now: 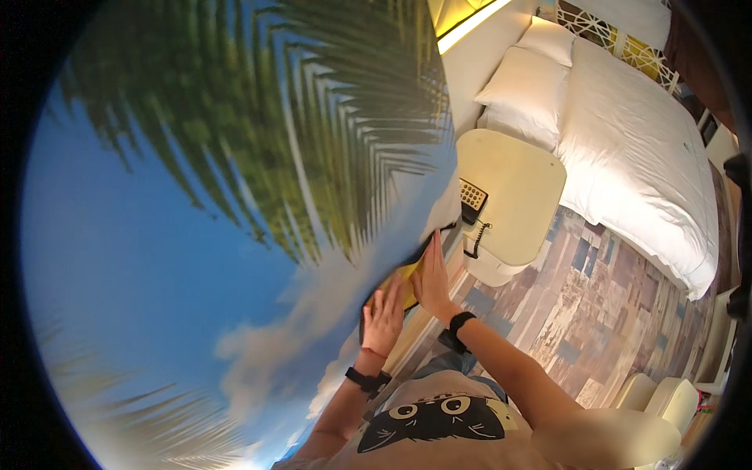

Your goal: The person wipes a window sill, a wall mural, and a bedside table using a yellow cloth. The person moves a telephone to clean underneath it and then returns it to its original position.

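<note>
A yellow cloth with a dark border (409,288) lies along a narrow ledge at the foot of a printed wall mural (235,247). My left hand (382,314) holds its near part down, palm low and fingers slightly spread. Farther along, my right hand (432,279) presses on the cloth with long, straight fingers held together, their tips close to the dark edge. The palms hide part of the cloth. Dark bands circle both wrists.
Beyond my right hand stands a cream side table (517,188) with a black corded telephone (472,201) on it. A bed with white bedding (634,147) is behind that. Patchwork plank flooring (564,305) spreads to the right. Cream chairs (670,402) stand at lower right.
</note>
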`<state>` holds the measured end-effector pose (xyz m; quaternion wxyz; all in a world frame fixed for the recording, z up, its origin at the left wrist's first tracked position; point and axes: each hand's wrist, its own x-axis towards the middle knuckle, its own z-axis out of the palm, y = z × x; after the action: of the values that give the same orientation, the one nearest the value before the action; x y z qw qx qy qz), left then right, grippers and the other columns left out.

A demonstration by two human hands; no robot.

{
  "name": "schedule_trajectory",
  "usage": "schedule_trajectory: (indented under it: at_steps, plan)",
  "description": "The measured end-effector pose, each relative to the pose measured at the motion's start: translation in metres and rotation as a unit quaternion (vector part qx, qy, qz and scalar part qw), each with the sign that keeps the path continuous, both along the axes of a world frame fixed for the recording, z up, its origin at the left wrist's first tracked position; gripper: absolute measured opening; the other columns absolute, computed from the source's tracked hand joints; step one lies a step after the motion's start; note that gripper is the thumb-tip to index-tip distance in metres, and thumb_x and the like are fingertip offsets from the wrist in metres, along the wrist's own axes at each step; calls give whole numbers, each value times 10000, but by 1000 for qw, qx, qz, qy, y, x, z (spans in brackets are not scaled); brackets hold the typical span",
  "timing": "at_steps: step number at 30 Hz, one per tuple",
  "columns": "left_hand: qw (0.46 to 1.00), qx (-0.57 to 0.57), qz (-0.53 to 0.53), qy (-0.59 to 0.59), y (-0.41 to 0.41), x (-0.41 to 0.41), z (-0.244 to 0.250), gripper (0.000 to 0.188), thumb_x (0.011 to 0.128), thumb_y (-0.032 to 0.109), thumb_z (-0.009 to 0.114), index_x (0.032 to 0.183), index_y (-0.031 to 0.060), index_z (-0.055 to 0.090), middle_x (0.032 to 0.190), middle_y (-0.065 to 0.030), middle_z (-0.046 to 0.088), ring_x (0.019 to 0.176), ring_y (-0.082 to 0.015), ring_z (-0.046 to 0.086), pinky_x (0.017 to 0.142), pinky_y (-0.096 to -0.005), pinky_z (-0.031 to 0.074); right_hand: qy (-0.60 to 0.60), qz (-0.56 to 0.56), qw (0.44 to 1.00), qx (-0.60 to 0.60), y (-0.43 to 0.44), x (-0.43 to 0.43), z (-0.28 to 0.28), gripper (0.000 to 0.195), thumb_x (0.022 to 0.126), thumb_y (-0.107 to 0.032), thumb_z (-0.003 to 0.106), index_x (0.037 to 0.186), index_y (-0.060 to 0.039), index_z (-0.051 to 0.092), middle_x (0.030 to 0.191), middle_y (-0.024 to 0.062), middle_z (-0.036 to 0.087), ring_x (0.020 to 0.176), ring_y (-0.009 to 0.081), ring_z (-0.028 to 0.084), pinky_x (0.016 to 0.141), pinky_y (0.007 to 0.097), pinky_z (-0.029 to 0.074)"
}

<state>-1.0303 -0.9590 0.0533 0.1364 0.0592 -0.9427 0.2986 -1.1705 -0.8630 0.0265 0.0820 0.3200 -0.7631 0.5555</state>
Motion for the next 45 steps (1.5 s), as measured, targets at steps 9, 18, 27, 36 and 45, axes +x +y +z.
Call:
schedule_trajectory:
  at_steps: [9, 18, 27, 36, 45]
  plan:
    - [971, 227, 30, 67, 35, -76, 58, 534, 953, 214, 550, 1477, 143, 472, 1604, -46, 348, 1426, -549, 240, 1087, -725, 128, 76, -62, 989, -110, -11, -80, 53, 847, 774, 25, 506, 1537, 73, 141, 1599, 323, 125, 1472, 499, 171, 1212, 486, 192]
    - [961, 20, -27, 274, 42, -151, 101, 486, 999, 199, 467, 1477, 118, 474, 1569, -83, 411, 1422, -641, 107, 1102, -708, -79, 219, -61, 957, -182, -13, -161, 140, 701, 910, -184, 434, 1524, 81, 223, 1597, 302, 194, 1484, 459, 207, 1210, 530, 162]
    - [945, 310, -53, -92, 48, -146, 13, 661, 944, 95, 475, 1575, 140, 284, 1646, -46, 235, 1453, -399, 316, 1106, -570, 325, -154, -50, 986, -34, 19, -124, -31, 705, 911, -144, 586, 1519, 21, 267, 1526, 272, 343, 1375, 427, 385, 1128, 421, 346]
    - [978, 208, -5, -20, 51, -124, 16, 610, 913, 236, 566, 1503, 152, 435, 1593, -72, 347, 1354, -460, 404, 1057, -577, 361, -145, -74, 984, -68, 21, -124, 24, 748, 839, -79, 622, 1488, 55, 274, 1416, 318, 415, 1295, 484, 430, 1093, 453, 370]
    - [921, 91, 6, 378, 60, -188, 94, 603, 942, 277, 601, 1500, 136, 420, 1592, -280, 257, 1340, -740, 103, 1022, -803, 63, 15, 153, 968, -196, 22, -192, 161, 711, 816, -79, 693, 1427, 24, 343, 1308, 265, 508, 1207, 468, 491, 1025, 465, 418]
